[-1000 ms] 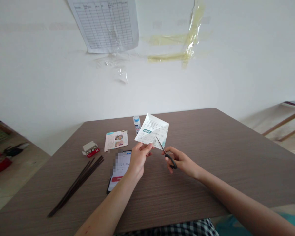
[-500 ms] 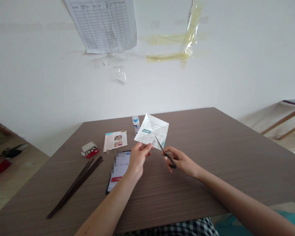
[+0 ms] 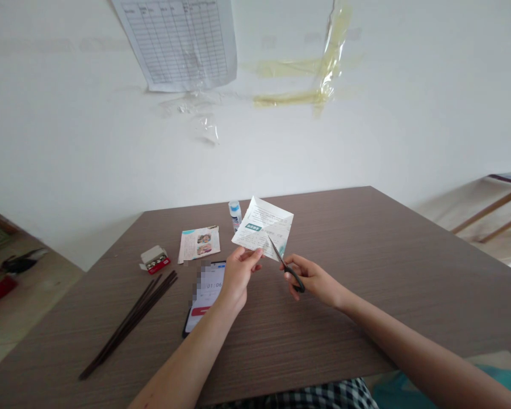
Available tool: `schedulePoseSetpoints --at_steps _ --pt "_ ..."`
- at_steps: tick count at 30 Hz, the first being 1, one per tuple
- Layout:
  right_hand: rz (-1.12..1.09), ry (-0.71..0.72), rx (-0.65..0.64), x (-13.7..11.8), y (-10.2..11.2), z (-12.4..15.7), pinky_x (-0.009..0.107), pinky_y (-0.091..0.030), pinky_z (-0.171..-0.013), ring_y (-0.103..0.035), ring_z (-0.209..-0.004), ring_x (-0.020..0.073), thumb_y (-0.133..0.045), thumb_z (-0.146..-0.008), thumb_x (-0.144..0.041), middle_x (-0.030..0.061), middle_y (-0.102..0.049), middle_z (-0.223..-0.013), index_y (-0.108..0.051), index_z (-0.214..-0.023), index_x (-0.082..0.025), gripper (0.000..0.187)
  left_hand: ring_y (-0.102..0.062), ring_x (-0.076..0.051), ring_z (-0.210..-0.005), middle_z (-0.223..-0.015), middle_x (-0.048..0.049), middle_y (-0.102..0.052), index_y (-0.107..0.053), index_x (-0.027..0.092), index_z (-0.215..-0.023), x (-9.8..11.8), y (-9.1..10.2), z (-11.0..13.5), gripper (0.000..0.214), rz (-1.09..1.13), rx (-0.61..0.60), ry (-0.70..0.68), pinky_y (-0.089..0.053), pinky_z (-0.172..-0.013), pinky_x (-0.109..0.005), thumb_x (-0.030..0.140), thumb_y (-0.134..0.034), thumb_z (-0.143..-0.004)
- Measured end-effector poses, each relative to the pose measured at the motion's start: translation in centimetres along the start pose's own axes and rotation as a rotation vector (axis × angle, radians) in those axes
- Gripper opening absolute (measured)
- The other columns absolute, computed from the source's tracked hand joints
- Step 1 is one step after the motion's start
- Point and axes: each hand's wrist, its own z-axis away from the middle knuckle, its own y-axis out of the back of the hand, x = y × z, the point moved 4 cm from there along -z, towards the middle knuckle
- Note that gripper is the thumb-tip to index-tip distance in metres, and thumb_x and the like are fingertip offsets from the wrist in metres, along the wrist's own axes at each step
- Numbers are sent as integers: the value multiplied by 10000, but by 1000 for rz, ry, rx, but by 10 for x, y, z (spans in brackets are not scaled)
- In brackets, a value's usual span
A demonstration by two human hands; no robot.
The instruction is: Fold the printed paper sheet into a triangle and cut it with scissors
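Observation:
My left hand pinches the lower edge of a folded printed paper and holds it up above the brown table. My right hand grips black scissors by the handles. The blades point up and left into the paper's lower right edge.
A phone with a lit screen lies under my left wrist. Several dark thin sticks lie to its left. A small red and white box, a printed card and a glue bottle stand further back. The wall is close behind.
Both hands, the paper and the scissors have hardly moved. The phone's timer has gone from 01:05 to 01:06.

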Motion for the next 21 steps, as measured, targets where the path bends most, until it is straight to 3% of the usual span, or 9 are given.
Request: schedulePoseSetpoints --at_steps 10,17,21 --pt "170 -58 -31 -13 9 7 392 -412 -683 -618 -631 229 -942 -1004 -785 -34 -707 -645 -738 -1144 -275 567 -791 -251 -854 -873 -64 -899 -866 236 -790 0 7 -6 627 -49 69 -40 -585 -734 -329 657 -1213 -480" --pt "322 -34 -64 -28 52 10 355 -439 -699 -554 -630 195 -957 -980 -598 -64 -711 -643 -834 -1034 -283 343 -860 -326 -1030 -963 -83 -905 -844 279 -793 3 15 -9 465 -143 67 -55 -583 -721 -326 597 -1139 -624" --pt "290 17 73 -36 79 13 392 -505 -743 -664 -720 249 -981 -934 -612 -17 -776 -720 -906 -1101 -283 377 -850 -320 -988 -902 -68 -871 -797 288 -748 3 16 -9 408 -218 47 -36 -578 -709 -325 523 -1123 -682"
